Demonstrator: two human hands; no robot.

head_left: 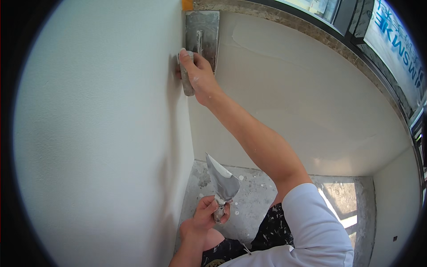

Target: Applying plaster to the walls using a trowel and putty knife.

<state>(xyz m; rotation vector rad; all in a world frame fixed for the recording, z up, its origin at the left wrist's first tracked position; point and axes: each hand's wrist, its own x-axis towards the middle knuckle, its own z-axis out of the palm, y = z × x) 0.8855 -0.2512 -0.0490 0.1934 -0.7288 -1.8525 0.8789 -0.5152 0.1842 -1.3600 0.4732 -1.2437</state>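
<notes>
My right hand (199,76) grips a flat rectangular steel trowel (210,38) by its handle, the blade upright in the corner between the left wall (98,111) and the wall under the window (289,89), just below the stone sill (240,10). Lower down, my left hand (204,213) is closed around the handle of a smaller wide-bladed scraper (224,182), its blade pointing up with white paste along it.
A spotted grey floor (253,191) with a sunlit patch runs along the wall base. A pale side wall (396,209) stands at the right. The dark-framed window (344,22) carries printed plastic film. My knees and paint-flecked shorts show below.
</notes>
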